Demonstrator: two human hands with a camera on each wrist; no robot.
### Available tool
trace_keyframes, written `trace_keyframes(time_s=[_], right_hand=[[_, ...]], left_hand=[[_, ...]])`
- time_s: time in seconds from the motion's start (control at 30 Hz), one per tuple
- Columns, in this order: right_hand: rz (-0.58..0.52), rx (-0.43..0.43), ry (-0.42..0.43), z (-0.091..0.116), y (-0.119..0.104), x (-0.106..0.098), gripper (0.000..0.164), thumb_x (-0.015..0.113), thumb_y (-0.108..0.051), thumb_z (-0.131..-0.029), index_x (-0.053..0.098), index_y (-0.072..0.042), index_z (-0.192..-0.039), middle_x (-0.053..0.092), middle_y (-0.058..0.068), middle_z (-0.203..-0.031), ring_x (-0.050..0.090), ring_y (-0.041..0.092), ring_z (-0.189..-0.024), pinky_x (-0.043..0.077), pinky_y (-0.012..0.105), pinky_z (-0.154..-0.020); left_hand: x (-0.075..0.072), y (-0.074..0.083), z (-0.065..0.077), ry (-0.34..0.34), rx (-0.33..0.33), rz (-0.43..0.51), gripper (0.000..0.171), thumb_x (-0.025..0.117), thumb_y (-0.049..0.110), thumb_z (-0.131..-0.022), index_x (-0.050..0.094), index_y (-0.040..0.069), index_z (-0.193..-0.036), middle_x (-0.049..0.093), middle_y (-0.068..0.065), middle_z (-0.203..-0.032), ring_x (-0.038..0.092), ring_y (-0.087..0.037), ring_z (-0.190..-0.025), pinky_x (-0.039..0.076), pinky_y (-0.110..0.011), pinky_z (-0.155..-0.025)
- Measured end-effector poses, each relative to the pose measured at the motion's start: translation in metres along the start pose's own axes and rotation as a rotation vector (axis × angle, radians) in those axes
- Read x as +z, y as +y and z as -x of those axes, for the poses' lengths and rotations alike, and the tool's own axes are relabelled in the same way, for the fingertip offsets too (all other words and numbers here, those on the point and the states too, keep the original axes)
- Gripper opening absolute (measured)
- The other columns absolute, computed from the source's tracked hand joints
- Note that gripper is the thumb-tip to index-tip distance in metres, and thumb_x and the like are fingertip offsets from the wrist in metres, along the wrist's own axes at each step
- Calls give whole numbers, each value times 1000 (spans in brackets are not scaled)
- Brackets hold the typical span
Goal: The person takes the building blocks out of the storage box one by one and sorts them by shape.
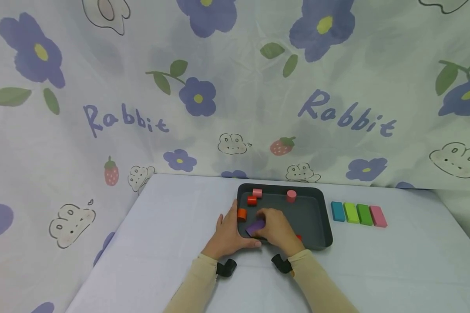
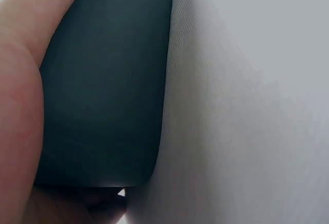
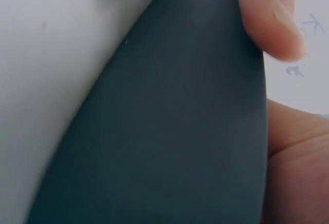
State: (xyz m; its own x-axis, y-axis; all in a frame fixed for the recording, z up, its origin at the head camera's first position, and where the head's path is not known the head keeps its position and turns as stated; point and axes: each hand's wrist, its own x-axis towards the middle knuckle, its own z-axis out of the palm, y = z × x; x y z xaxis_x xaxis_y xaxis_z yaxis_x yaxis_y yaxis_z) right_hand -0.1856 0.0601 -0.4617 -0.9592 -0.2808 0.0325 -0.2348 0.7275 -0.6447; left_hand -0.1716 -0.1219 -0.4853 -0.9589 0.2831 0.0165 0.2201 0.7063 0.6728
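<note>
A dark grey tray [image 1: 311, 213] with low walls lies on the white table. My left hand [image 1: 228, 237] lies around its near left corner, fingers extended along the left wall and thumb along the front. Inside the tray, my right hand [image 1: 277, 228] pinches a purple block [image 1: 255, 227], which sits tilted near that corner. The right fingertips are partly hidden behind the hand. In the left wrist view the tray's outer wall [image 2: 108, 80] fills the middle beside the left hand. The right wrist view shows the front wall [image 3: 175, 121] with the left thumb [image 3: 272, 21] over its rim.
Along the tray's left side stand an orange cylinder [image 1: 241, 214], a red cylinder [image 1: 252, 200] and a pink piece [image 1: 257, 192]. Another pink cylinder [image 1: 291, 196] is at the back. A red piece [image 1: 299, 237] shows by the right wrist. Blue [image 1: 338, 211], lime [image 1: 351, 213], green [image 1: 364, 214] and pink blocks [image 1: 377, 216] line up right.
</note>
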Motion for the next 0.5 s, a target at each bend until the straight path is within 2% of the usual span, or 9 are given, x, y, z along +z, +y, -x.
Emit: trace_keyframes(time_s=[0.13, 0.33, 0.5], right_hand=[[20, -8, 0, -2, 3, -2, 55, 91, -14, -73, 69, 1, -121, 70, 13, -112, 62, 27, -98, 55, 42, -86], [49, -15, 6, 2, 7, 0, 69, 93, -25, -72, 65, 4, -127, 64, 18, -119, 56, 33, -109, 53, 45, -92], [83, 4, 9, 5, 6, 3, 72, 94, -30, -70, 65, 3, -127, 61, 18, -119, 53, 33, -109, 53, 45, -90]], left_hand=[[1, 0, 0, 4, -2, -4, 139, 88, 58, -68, 3, -2, -160, 18, -20, -165, 30, -34, -148, 2, -64, -118], [2, -2, -1, 5, 4, -1, 139, 87, 60, -68, 3, -2, -160, 18, -20, -165, 30, -33, -148, 3, -65, -118], [1, -1, 0, -3, 2, -7, 139, 86, 62, -69, 3, -3, -159, 17, -20, -165, 30, -34, -148, 3, -65, -118]])
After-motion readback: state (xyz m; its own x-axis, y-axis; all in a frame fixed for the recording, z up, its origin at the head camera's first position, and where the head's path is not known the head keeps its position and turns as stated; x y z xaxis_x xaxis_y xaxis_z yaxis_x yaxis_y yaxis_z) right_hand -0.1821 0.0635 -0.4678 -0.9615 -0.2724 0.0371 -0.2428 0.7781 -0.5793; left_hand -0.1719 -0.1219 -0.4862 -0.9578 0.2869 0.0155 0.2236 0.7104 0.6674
